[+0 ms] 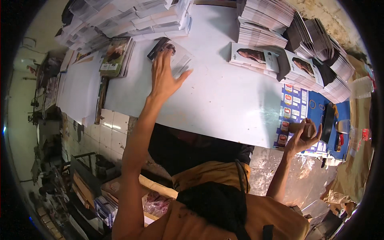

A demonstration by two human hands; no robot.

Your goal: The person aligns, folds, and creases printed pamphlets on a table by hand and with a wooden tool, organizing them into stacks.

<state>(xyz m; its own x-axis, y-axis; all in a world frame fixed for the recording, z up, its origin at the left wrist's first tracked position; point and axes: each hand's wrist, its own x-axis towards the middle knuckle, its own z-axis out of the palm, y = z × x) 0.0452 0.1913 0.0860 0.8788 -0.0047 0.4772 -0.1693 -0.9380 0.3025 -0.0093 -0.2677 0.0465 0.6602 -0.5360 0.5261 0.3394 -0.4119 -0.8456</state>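
My left hand (163, 80) reaches over the far left of the white table with its fingers stretched out and the thumb spread aside. Its fingertips lie on a printed leaflet (182, 60) with a dark picture at one end, which the hand partly covers. At the table's right end my right hand (303, 141) curls its fingers round a small brown roll (308, 130); whether it is tape cannot be made out. Beside the left hand stands a small pile of green-covered booklets (116, 56).
Tall stacks of white printed sheets (136, 20) rise at the back left. Bundles of folded booklets (264, 24) and picture-covered stacks (252, 58) fill the back right. A blue mat (318, 103) with rubber bands and a black bar-shaped object (328, 120) lies near the right hand.
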